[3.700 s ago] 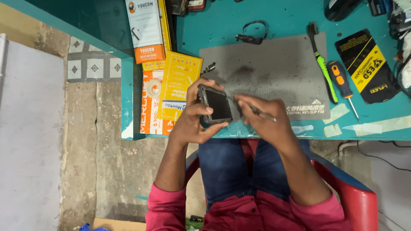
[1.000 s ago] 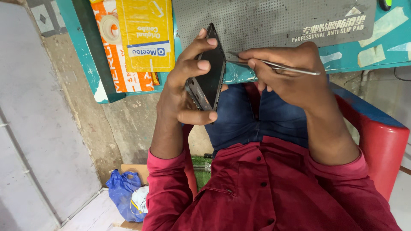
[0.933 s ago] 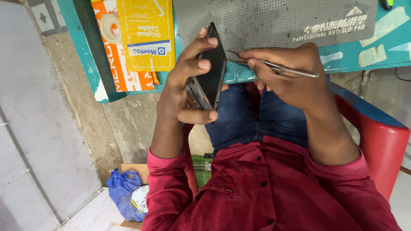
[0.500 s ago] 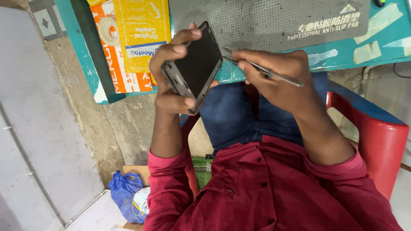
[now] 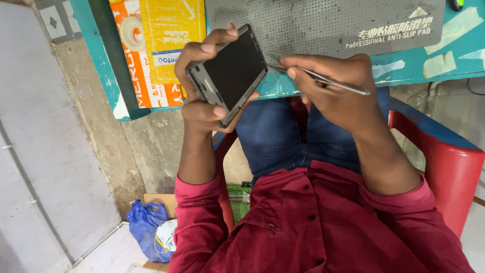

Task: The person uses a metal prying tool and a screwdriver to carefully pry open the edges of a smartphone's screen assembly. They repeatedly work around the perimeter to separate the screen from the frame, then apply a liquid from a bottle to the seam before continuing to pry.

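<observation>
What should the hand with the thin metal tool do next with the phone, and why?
Probably slide the tip of the thin metal tool sideways to the phone, at its edge. The right hand pinches the tool with its tip beside the phone's right edge. The left hand grips the phone tilted, dark face up, its metal frame showing. Whether the tip touches cannot be told.

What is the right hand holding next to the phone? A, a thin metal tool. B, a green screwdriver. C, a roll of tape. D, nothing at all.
A: the right hand pinches a thin metal tool whose tip points toward the edge of the phone, which the left hand grips.
</observation>
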